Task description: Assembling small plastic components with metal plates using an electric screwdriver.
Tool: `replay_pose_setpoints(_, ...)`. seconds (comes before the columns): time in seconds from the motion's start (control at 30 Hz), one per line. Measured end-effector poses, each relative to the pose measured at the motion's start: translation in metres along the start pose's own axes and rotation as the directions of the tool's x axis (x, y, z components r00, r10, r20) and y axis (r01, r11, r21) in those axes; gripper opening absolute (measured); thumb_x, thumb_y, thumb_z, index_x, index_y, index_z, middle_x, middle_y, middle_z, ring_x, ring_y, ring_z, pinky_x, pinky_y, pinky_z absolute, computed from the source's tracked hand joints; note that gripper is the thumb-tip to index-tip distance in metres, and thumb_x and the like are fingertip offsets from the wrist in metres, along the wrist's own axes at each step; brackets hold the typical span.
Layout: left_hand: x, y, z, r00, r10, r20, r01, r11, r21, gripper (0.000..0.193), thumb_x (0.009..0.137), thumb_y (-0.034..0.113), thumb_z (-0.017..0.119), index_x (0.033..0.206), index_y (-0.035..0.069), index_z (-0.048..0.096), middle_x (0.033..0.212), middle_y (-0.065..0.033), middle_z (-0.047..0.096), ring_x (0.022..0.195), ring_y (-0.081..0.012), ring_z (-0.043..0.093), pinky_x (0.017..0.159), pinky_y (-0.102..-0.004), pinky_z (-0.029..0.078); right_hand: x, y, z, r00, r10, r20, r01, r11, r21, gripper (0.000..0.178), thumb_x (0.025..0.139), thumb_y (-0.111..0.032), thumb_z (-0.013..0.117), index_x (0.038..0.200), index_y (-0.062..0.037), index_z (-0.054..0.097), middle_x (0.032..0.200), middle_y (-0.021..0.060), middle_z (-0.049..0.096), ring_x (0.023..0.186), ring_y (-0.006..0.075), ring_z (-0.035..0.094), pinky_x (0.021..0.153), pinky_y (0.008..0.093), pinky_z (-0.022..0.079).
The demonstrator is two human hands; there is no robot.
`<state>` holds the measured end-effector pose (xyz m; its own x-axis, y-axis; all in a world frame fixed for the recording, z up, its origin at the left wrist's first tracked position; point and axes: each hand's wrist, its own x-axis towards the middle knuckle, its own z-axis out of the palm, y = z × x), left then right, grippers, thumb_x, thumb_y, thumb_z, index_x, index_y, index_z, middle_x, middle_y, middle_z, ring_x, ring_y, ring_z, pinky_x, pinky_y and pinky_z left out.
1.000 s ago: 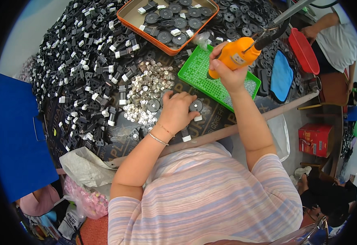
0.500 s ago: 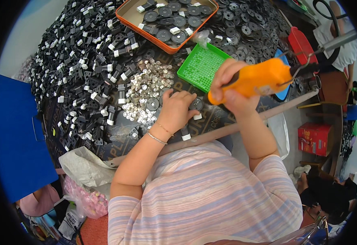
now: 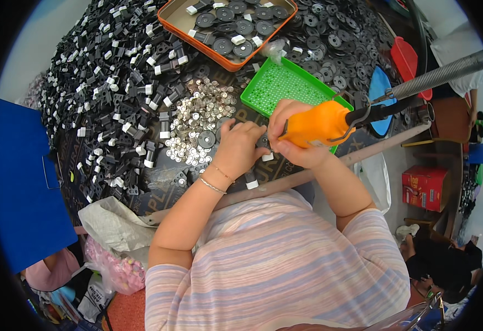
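My right hand [image 3: 302, 156] grips an orange electric screwdriver [image 3: 318, 122]. Its working end is hidden by my fingers and points toward my left hand [image 3: 236, 144]. The fingers and thumb of that hand close on a black plastic disc part, mostly covered by both hands; a small white block [image 3: 267, 157] shows just below it. Beside my left hand lies another black disc [image 3: 206, 139], next to a heap of small silvery metal pieces [image 3: 211, 102]. A black part with a white end [image 3: 251, 181] lies near the table edge.
A large pile of black parts with white ends [image 3: 109, 83] covers the left. At the back stand an orange-rimmed tray [image 3: 227, 62] of discs and a green perforated basket [image 3: 271, 91]. Black discs [image 3: 335, 41] heap behind. A coiled spring [image 3: 440, 77] and cable reach the screwdriver.
My right hand has brought the screwdriver left and down, close against my left hand. The spring and cable have swung along with it. My left hand stays in place.
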<state>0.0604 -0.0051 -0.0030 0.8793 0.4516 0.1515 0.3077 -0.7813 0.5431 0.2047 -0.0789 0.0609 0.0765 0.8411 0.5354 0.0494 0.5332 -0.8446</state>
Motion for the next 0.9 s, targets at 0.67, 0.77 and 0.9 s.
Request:
replay_pose_setpoints(0.67, -0.007, 0.006, -0.02, 0.991, -0.033, -0.13, 0.04, 0.998, 0.049, 0.052, 0.066, 0.027, 0.076, 0.112, 0.009, 0.062, 0.105, -0.005, 0.06, 0.102, -0.0221, 0.054, 0.099, -0.0465, 0.028, 0.024, 0.036, -0.05, 0.917, -0.04, -0.396, 0.054, 0.998, 0.024, 0.026, 0.074, 0.0, 0.066, 0.096, 0.0016, 0.052, 0.089, 0.0116, 0.054, 0.067, 0.0161, 0.057, 0.062, 0.027, 0.047)
replay_pose_setpoints(0.77, -0.013, -0.014, -0.034, 0.98, -0.083, -0.182, 0.101, 0.99, 0.096, 0.045, 0.068, 0.026, 0.075, 0.108, 0.009, 0.064, 0.103, -0.005, 0.061, 0.102, -0.0225, 0.055, 0.098, -0.0457, 0.029, 0.025, 0.04, -0.049, 0.92, -0.04, -0.39, 0.064, 0.997, 0.047, 0.025, 0.074, 0.001, 0.065, 0.096, 0.0014, 0.052, 0.089, 0.0116, 0.054, 0.065, 0.0159, 0.057, 0.061, 0.0271, 0.048)
replay_pose_setpoints(0.9, -0.018, -0.03, -0.053, 0.956, -0.177, -0.234, 0.202, 0.975, 0.089, 0.031, 0.07, 0.016, 0.073, 0.1, 0.01, 0.067, 0.099, -0.0042, 0.063, 0.098, -0.0231, 0.056, 0.097, -0.0417, 0.03, 0.024, 0.043, -0.051, 0.92, -0.075, -0.384, 0.074, 0.997, -0.019, 0.025, 0.075, 0.001, 0.064, 0.096, 0.0014, 0.052, 0.088, 0.0115, 0.054, 0.066, 0.0156, 0.057, 0.061, 0.027, 0.048)
